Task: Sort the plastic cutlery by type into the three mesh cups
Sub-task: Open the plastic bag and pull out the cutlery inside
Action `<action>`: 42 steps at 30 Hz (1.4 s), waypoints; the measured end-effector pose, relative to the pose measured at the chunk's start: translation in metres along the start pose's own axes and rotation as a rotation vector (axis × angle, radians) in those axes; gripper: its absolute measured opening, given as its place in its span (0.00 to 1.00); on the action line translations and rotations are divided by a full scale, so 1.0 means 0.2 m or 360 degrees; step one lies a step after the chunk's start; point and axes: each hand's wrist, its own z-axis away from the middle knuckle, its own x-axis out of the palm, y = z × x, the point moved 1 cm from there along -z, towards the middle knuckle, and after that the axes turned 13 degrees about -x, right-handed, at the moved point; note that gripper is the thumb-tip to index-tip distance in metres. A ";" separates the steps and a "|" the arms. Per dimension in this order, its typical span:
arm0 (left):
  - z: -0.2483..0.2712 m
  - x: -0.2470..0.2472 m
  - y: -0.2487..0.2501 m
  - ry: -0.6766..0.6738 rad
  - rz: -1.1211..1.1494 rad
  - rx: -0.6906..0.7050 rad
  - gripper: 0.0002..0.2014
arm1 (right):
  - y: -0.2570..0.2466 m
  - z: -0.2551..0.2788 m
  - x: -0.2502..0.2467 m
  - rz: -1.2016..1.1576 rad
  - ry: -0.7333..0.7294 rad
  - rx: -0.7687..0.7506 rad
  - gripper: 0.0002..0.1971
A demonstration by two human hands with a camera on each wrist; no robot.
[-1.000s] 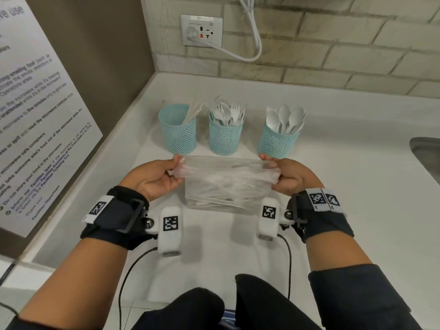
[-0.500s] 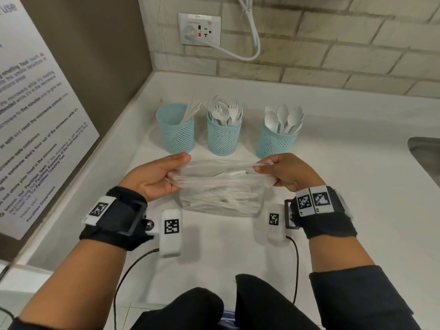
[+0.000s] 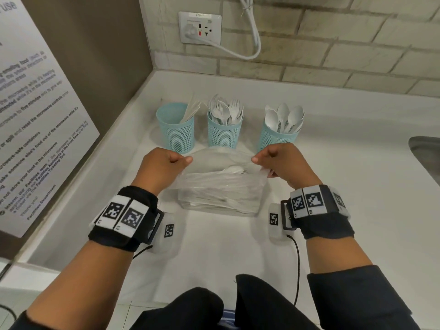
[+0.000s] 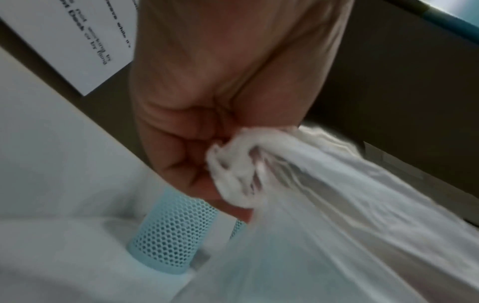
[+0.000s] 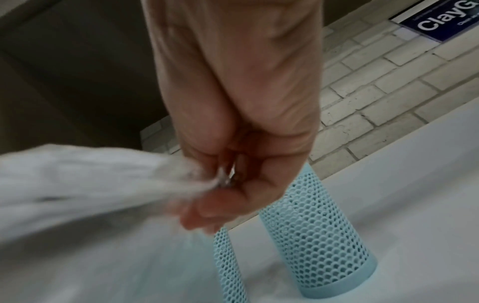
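A clear plastic bag [image 3: 217, 190] of white cutlery stands on the white counter, its mouth pulled wide. My left hand [image 3: 164, 164] grips the bag's left rim, bunched in its fingers [image 4: 197, 164]. My right hand [image 3: 279, 160] pinches the right rim [image 5: 207, 180]. Behind the bag stand three blue mesh cups. The left cup [image 3: 175, 128] holds a few knives, the middle cup [image 3: 223, 128] holds forks and the right cup [image 3: 278, 134] holds spoons. White cutlery [image 3: 234, 170] shows inside the bag.
A brown side panel with a printed notice [image 3: 35, 120] closes off the left. A brick wall with a socket [image 3: 200, 28] and white cable lies behind. A steel sink rim [image 3: 426, 151] sits at the far right. Bare counter [image 3: 357, 163] spreads to the right.
Both hands have turned knuckles up and moved toward the cups, pulling the bag's mouth wider. The bag now stands more upright with its opening facing up.
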 end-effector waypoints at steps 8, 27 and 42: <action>-0.01 0.03 -0.05 -0.0521 0.1119 -0.0660 0.08 | 0.06 0.00 -0.01 -0.0800 0.0135 0.0548 0.10; 0.06 0.05 -0.01 -0.0844 0.1188 -0.0943 0.08 | -0.10 0.05 -0.01 0.0355 -0.0185 0.0140 0.25; -0.02 0.10 -0.06 -0.0667 0.1104 -0.0785 0.12 | -0.03 0.06 0.01 -0.0706 -0.0014 0.0750 0.10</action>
